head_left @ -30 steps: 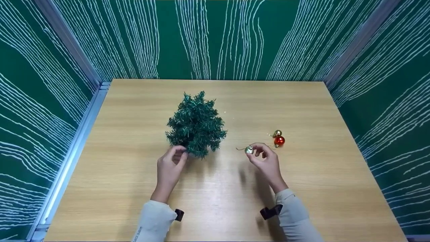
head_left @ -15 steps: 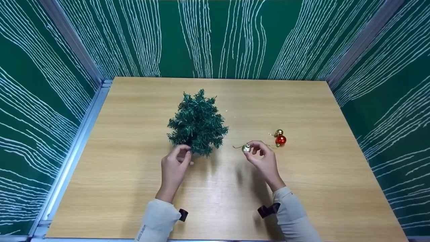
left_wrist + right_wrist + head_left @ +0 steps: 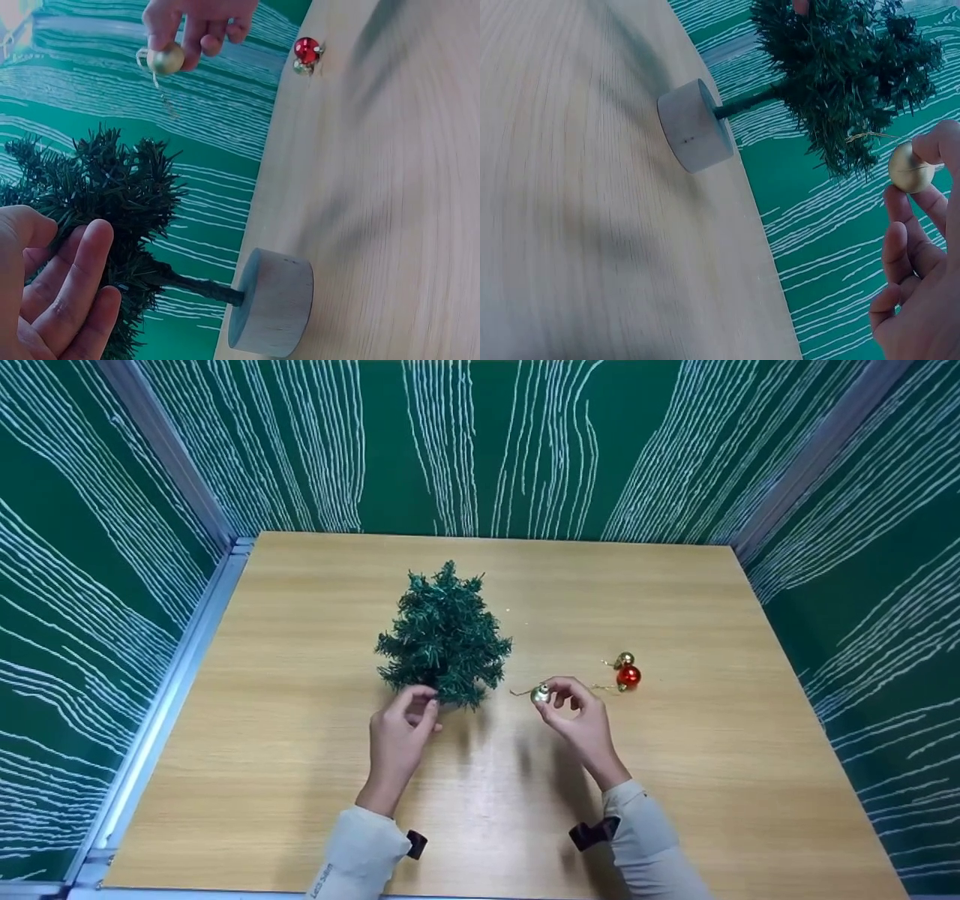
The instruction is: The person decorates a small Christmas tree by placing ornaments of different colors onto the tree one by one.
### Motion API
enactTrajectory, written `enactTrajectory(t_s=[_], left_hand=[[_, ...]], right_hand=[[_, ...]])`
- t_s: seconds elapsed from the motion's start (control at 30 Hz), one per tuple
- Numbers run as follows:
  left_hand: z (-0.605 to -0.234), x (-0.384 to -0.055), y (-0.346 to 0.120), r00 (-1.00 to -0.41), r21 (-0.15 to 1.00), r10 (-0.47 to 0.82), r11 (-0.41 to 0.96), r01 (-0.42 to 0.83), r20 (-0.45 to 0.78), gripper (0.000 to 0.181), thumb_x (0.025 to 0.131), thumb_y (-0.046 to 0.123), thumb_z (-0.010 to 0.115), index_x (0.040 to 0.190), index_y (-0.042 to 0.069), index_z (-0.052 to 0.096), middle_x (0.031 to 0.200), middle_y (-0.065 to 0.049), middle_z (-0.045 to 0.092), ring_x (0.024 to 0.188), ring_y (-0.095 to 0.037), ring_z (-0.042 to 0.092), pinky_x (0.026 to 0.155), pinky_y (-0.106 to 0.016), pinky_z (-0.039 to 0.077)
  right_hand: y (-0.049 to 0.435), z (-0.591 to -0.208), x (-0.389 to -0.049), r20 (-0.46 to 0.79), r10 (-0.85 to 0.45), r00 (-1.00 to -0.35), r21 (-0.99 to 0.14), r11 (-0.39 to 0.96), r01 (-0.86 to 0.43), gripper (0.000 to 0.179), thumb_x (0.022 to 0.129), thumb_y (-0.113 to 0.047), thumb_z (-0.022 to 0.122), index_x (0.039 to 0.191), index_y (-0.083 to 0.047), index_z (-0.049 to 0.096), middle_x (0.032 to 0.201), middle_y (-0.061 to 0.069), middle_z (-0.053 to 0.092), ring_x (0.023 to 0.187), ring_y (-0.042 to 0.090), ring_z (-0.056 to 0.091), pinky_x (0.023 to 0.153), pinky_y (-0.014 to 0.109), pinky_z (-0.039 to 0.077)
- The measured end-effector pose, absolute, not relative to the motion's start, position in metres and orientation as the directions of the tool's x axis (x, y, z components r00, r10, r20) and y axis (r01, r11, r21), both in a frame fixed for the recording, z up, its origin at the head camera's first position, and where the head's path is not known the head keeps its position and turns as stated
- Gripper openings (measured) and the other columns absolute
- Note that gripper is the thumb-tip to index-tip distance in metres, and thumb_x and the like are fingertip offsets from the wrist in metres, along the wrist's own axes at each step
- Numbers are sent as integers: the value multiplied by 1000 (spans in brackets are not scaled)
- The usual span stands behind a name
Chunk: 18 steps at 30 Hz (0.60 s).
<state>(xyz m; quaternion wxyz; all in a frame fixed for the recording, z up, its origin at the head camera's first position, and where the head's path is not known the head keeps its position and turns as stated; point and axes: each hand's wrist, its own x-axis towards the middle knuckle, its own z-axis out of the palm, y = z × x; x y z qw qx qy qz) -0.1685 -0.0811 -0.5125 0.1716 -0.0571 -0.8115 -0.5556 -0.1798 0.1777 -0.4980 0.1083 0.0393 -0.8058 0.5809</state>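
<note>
A small artificial Christmas tree stands upright on a round pale base, left of the table's middle. At its lower front, my left hand pinches a branch between thumb and index finger; the other fingers hang loosely. Foliage hides part of that grip. My right hand, to the right of the tree, pinches a gold bauble between thumb and fingertips. From the bauble a thin gold hanging string sticks out toward the tree. The bauble is held above the table, apart from the branches.
A red bauble and another gold bauble lie close together on the wooden table, right of the right hand. Green walls with white wavy lines enclose the table's back and sides.
My right hand has moved left with the gold bauble, closer to the tree. My left hand has shifted slightly right along the lower branches. The two loose baubles stay on the table.
</note>
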Motion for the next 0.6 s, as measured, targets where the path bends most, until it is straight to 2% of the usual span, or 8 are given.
enactTrajectory(t_s=[0.23,0.37,0.5,0.6], left_hand=[[-512,-168,-78,-938,879,-87,386,280,337,10,91,9,68,101,10,68,88,-3,71,59,-9,68,56,-23,55],[-511,-167,-75,-943,884,-76,380,272,323,10,92,10,67,102,10,67,89,-4,71,60,-14,69,56,-23,55],[-511,-165,-73,-946,885,-78,384,263,316,11,91,10,68,102,10,67,89,-4,71,59,-10,68,56,-23,55],[-510,-165,-72,-946,884,-83,390,260,315,11,91,10,68,102,10,68,89,-5,72,59,-6,66,55,-23,55]], right_hand=[[168,-486,-174,224,33,-974,-924,326,-201,22,77,3,76,98,1,69,87,7,67,80,29,54,73,28,35],[166,-486,-175,233,14,-972,-922,320,-216,23,78,3,76,99,1,69,88,14,68,80,31,54,73,26,36],[164,-487,-175,222,-7,-975,-928,304,-213,24,78,3,76,100,1,69,93,20,68,82,33,54,75,28,38],[163,-486,-174,214,-19,-977,-933,293,-210,24,78,2,76,101,1,69,94,18,69,82,30,54,77,33,40]])
